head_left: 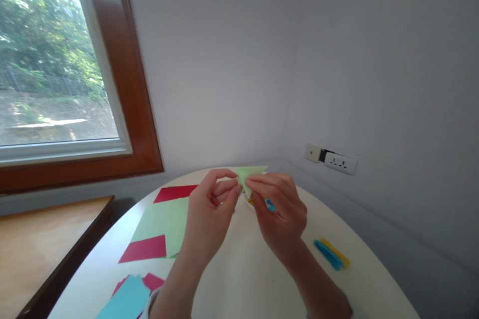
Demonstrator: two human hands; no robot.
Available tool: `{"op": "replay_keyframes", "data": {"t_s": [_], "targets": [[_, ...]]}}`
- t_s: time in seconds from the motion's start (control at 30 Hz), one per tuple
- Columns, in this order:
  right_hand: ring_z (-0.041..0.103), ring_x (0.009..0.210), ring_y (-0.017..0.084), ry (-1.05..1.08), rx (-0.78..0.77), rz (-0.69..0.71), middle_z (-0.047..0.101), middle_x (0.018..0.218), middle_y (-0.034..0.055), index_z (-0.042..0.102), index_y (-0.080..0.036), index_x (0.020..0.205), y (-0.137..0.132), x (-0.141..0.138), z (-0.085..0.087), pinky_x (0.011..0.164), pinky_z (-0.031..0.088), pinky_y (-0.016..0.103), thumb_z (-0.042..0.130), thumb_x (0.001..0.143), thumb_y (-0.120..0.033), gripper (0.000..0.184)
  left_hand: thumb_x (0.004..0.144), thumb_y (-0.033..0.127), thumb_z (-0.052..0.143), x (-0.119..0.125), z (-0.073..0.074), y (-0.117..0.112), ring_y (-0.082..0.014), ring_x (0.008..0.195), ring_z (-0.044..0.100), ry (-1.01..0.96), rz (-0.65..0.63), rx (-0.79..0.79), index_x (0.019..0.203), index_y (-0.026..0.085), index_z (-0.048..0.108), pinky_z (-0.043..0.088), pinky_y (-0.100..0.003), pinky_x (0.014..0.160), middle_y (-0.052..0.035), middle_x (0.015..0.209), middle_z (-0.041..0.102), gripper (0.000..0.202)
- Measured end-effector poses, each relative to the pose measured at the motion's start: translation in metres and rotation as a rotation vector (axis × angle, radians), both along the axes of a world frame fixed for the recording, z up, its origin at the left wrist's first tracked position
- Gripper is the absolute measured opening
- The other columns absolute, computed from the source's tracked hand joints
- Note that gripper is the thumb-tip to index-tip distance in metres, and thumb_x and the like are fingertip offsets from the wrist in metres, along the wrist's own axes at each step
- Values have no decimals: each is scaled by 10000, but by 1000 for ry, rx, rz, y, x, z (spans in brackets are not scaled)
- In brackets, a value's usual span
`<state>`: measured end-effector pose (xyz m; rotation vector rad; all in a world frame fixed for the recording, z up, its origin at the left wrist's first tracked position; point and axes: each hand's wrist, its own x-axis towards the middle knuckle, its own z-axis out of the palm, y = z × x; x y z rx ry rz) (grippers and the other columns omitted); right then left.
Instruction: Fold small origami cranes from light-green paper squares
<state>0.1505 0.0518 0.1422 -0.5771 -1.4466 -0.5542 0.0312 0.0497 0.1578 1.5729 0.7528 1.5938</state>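
Both hands are raised over the round white table (247, 269) and pinch one folded piece of light green paper (250, 175). My left hand (211, 209) grips its left edge between thumb and fingers. My right hand (279, 212) grips the right side, its fingers curled over the fold. Something small with blue and yellow (269, 204) shows under my right hand's fingers; I cannot make out what it is.
Flat sheets lie on the table's left: a light green sheet (164, 222) over a red sheet (145, 249), and a light blue sheet (127, 301) near the front edge. Blue and yellow paper strips (331, 253) lie at the right. A wall socket (339, 162), window and wooden sill surround the table.
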Motion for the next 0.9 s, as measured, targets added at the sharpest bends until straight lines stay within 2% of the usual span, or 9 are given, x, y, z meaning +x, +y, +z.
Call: {"op": "replay_keyframes", "data": {"t_s": [0.4, 0.6, 0.77, 0.9], "targets": [[597, 831, 177, -91, 8, -15, 701, 884, 49, 641, -222, 934, 2, 1, -2, 739, 508, 337, 587, 772, 6, 285, 789, 210, 581, -3, 0, -4, -75, 541, 591, 21, 20, 88, 875, 187, 552, 442, -140, 495, 35, 582, 627, 94], [596, 837, 175, -104, 14, -34, 701, 895, 55, 636, -218, 940, 4, 0, -4, 746, 513, 340, 584, 777, -1, 276, 763, 229, 634, -2, 1, -2, -109, 673, 666, -22, 7, 54, 871, 190, 541, 493, -154, 560, -8, 715, 702, 148], [610, 844, 174, -112, -1, -23, 694, 910, 47, 625, -230, 954, 4, -3, -2, 743, 522, 346, 553, 783, -12, 286, 755, 210, 621, -3, 2, -1, -137, 659, 687, 7, 93, 54, 856, 192, 541, 486, -157, 478, -15, 715, 709, 130], [598, 793, 159, -83, 28, -4, 658, 839, 28, 603, -226, 903, 0, -6, -2, 729, 515, 333, 567, 755, -1, 272, 757, 178, 600, -3, 0, 0, -155, 750, 705, 96, 237, 152, 848, 199, 547, 535, -178, 563, -10, 743, 711, 108]]}}
